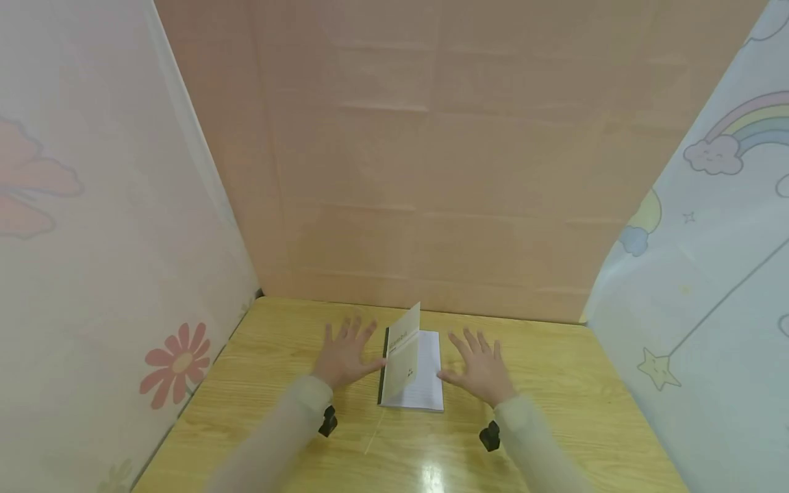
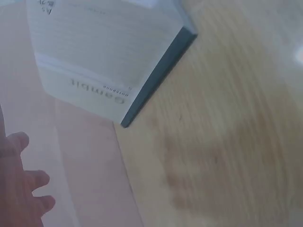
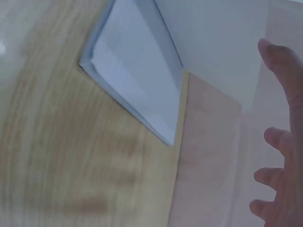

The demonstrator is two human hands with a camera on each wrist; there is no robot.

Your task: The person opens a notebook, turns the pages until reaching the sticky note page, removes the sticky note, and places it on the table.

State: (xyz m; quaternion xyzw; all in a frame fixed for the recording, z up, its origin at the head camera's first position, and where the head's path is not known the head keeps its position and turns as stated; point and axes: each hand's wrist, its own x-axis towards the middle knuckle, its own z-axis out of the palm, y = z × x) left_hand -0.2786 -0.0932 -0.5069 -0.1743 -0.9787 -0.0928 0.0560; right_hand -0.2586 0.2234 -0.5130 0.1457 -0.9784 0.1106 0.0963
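Note:
A notebook lies on the table between my hands, its pale cover standing half raised from the dark spine. "Gambit" is printed on that cover, seen upside down in the left wrist view. Ruled white pages show beneath it in the right wrist view. My left hand, fingers spread, is beside the spine, its thumb tip overlapping the spine in the head view. On the other side my right hand is spread too, thumb tip at the right page edge. Neither hand holds anything.
The wooden table meets an orange-brown backdrop along its far edge. Patterned white panels stand at the left and right. A small dark device sits on the left wrist, another on the right.

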